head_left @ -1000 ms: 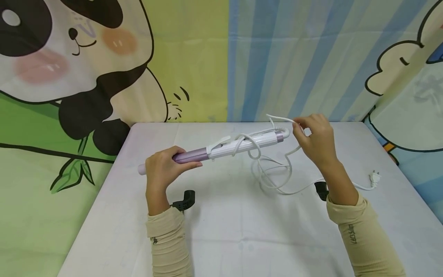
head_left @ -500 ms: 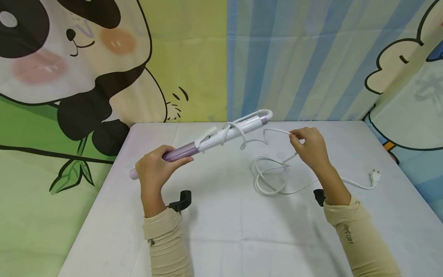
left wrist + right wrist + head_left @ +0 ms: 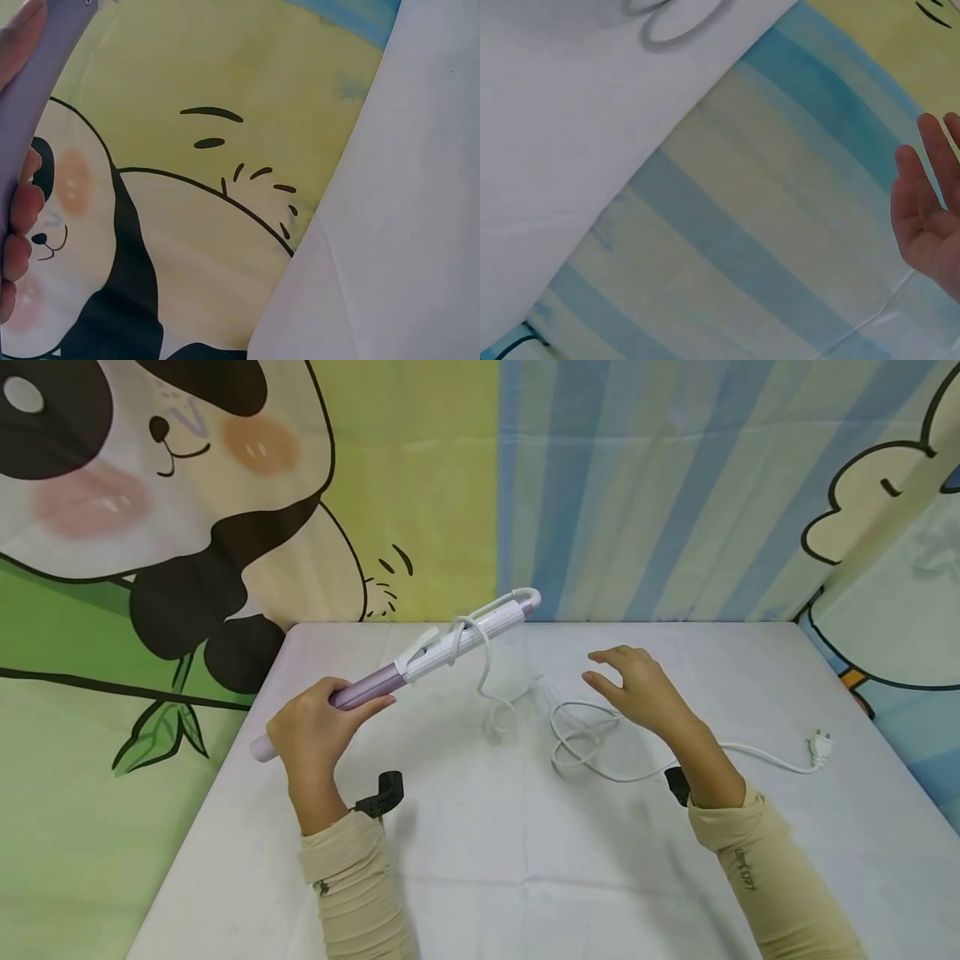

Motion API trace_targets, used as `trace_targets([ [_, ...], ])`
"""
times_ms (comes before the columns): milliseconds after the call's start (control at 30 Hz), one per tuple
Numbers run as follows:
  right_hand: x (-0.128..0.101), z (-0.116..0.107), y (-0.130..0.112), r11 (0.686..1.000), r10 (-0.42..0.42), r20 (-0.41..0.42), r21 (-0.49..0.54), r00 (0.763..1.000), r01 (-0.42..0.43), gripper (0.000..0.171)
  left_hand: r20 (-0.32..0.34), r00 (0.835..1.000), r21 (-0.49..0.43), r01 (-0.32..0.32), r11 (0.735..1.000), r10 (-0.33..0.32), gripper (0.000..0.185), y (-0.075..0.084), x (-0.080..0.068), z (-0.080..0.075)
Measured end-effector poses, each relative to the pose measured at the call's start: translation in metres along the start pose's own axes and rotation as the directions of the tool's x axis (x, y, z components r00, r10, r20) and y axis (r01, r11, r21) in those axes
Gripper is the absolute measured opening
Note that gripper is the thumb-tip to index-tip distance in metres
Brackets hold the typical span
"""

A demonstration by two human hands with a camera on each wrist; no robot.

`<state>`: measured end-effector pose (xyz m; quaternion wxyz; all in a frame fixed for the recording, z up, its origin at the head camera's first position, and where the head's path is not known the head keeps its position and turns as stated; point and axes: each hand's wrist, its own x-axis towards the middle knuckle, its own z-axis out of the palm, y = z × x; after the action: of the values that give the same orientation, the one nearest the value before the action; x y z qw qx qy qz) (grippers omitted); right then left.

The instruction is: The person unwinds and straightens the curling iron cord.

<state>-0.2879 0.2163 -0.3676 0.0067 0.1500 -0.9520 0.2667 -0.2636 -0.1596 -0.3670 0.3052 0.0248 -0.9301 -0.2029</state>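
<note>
My left hand (image 3: 311, 727) grips a curling iron (image 3: 465, 639) by its purple barrel, with the white handle slanting up to the right. In the left wrist view, the fingers (image 3: 22, 210) wrap around the lilac barrel (image 3: 37, 97). A turn of the white power cord (image 3: 487, 668) loops around the handle and hangs below it, blurred near its lower part. More of the cord lies in loose coils on the table. Over those coils, my right hand (image 3: 637, 689) holds nothing, thumb and fingers apart; its fingers (image 3: 934, 172) are loosely spread in the right wrist view.
The white-covered table (image 3: 480, 843) ends at a printed curtain (image 3: 637, 485) behind. A two-pin plug (image 3: 820, 747) lies at the right side of the table. Black wrist-camera mounts (image 3: 382, 793) stick out beside both wrists.
The right hand has let go of the cord and moved left. The left hand has shifted left with the curling iron, which tilts up more steeply; the cord's loops around it have loosened.
</note>
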Motion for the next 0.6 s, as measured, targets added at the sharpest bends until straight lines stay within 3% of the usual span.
trace_targets([
  [133,0.005,0.013,-0.028,0.992,-0.091,0.039,0.091,0.995,0.087,0.047,-0.012,0.999,-0.019,-0.053,0.998,0.052,0.059,0.003,0.001,0.005],
  [300,0.011,0.035,-0.057,0.955,-0.165,0.11,0.265,0.98,0.131,0.051,-0.015,0.996,-0.016,-0.09,0.996,0.09,0.059,0.007,0.0,0.007],
  [600,0.015,0.048,-0.073,0.93,-0.236,-0.048,0.277,0.97,0.24,0.014,0.015,0.994,-0.003,-0.11,0.994,0.11,0.06,0.007,0.002,0.006],
])
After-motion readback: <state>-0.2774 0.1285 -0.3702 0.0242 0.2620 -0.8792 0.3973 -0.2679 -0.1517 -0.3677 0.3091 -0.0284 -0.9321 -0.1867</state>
